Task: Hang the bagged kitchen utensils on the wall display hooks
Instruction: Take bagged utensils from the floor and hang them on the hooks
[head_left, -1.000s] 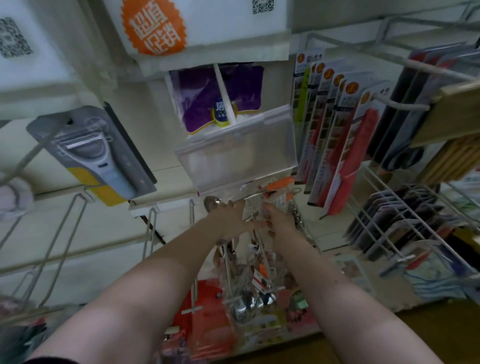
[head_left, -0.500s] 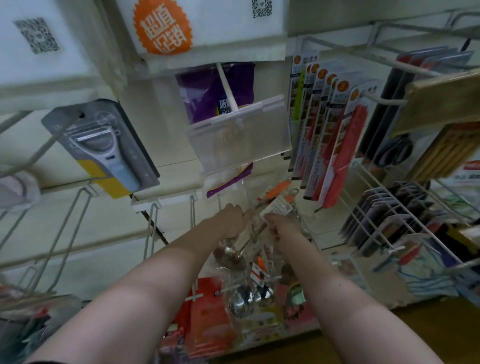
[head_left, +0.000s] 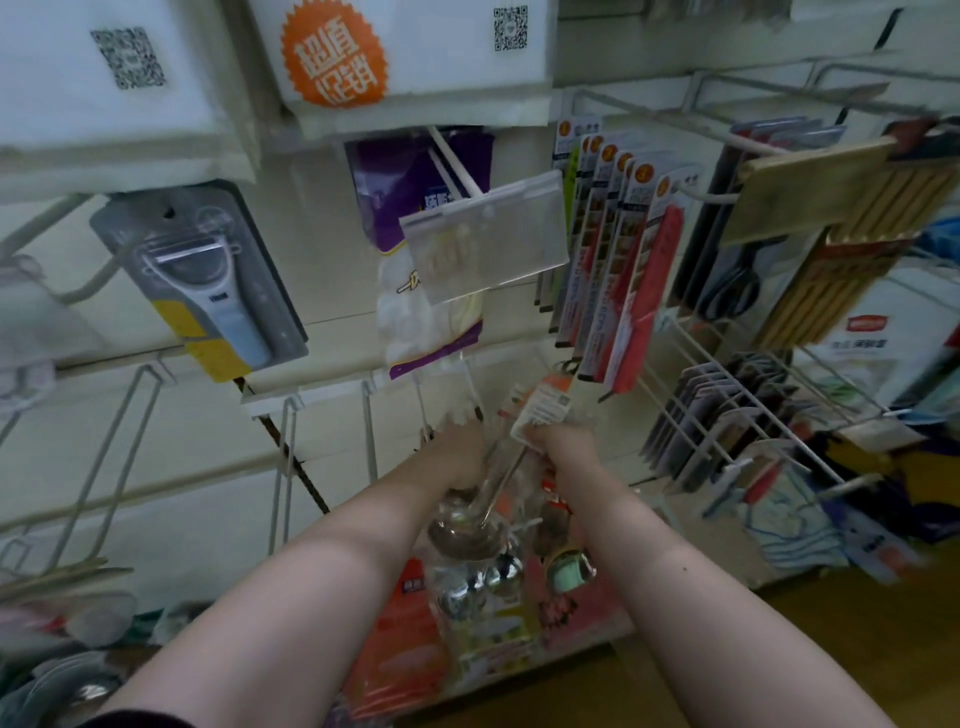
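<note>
As left hand (head_left: 460, 457) and right hand (head_left: 566, 448) grip it | bagged ladle (head_left: 467, 532) between them — tilted

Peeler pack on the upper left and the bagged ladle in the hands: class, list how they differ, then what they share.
The peeler pack hangs untouched; the bagged ladle is held by the left hand and the right hand.
The peeler pack has a grey and yellow backing; the bagged ladle sits in clear plastic with a white and orange tag.
Shared: both are packaged kitchen utensils.
</note>
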